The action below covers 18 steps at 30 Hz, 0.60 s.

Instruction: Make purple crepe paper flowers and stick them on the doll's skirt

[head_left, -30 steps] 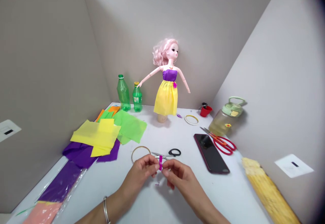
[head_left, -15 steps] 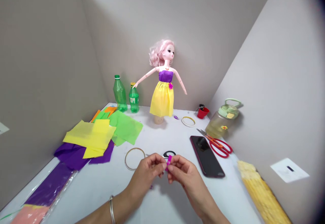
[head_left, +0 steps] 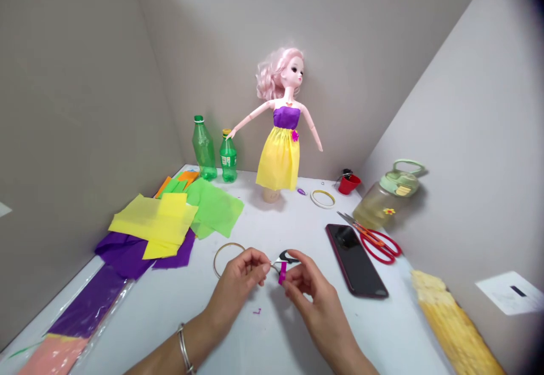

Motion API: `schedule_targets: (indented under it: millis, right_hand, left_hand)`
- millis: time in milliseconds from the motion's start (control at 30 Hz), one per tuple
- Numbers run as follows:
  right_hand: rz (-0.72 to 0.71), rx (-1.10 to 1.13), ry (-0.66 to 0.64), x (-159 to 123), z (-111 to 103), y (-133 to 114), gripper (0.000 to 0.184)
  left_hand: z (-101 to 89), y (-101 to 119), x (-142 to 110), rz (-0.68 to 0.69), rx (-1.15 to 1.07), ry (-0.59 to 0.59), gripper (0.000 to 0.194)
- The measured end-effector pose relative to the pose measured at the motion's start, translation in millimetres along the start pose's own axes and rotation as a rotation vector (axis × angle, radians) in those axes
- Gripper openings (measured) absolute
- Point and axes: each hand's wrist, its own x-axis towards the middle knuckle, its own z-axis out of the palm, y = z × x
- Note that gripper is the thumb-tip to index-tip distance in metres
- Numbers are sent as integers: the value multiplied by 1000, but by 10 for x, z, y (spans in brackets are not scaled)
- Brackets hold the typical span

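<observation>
My left hand [head_left: 238, 280] has its fingertips pinched together near the blades of small black-handled scissors [head_left: 288, 258], and I cannot tell whether it holds them. My right hand [head_left: 310, 291] pinches a narrow magenta paper strip [head_left: 283, 272], which hangs just right of those blades. A thin gold-coloured hoop [head_left: 228, 259] lies beside my left hand, partly hidden behind it. A tiny magenta scrap [head_left: 257, 311] lies on the white table [head_left: 280, 341] below my hands.
A doll [head_left: 280, 137] in a purple and yellow dress stands at the back, between green bottles [head_left: 211, 151] and a red cup [head_left: 349, 184]. Stacked tissue paper [head_left: 157, 222] lies left. A black phone [head_left: 355, 260], red-handled scissors [head_left: 376, 244] and a jug [head_left: 386, 196] lie right.
The strip, earlier pinched between both hands, now sits at my right hand's fingers. My hands have moved slightly apart over the small scissors, and the view has shifted a little.
</observation>
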Motion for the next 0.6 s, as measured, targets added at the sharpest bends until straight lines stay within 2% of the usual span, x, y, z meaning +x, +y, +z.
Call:
schedule_targets:
  millis: [100, 200, 400, 600]
  right_hand:
    - [-246, -297, 67, -51, 37, 91, 43]
    - [-411, -452, 57, -86, 59, 119, 47]
    - [-525, -615, 56, -95, 65, 93, 47]
    - [-551, -650, 56, -110, 70, 78, 47]
  left_hand:
    - [-2, -51, 5, 60, 30, -15, 19]
    - [29, -87, -27, 97, 89, -40, 16]
    - [57, -77, -76, 122, 196, 0, 11]
    - [58, -102, -64, 103, 192, 12, 11]
